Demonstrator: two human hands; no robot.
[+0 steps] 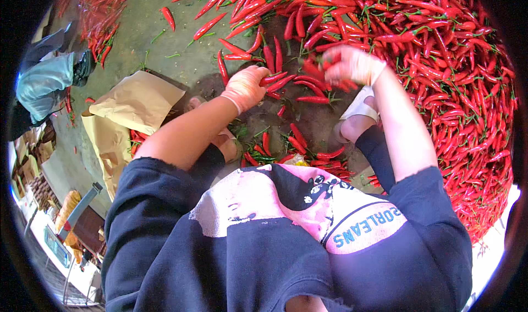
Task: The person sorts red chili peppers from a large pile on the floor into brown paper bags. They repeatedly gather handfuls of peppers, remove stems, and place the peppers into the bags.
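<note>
My left hand (246, 88), in a thin glove, has its fingers closed around a red chili pepper (274, 79); more chilies may be hidden in the palm. To the right, my gloved right hand (354, 66) is blurred by motion, with red chilies (314, 69) at its fingertips. Between and below the hands, loose red chilies (313, 100) with green stems lie on the dark floor (198, 58). A large heap of red chilies (453, 89) rises beyond and right of my right hand.
At my left stands an open brown paper bag (136, 101) with chilies inside. Another person's clothed leg (49, 77) is at the far left, near a second chili heap (101, 15). A scale (57, 246) and stacked cardboard (43, 192) stand lower left. More chilies (297, 143) lie between my feet.
</note>
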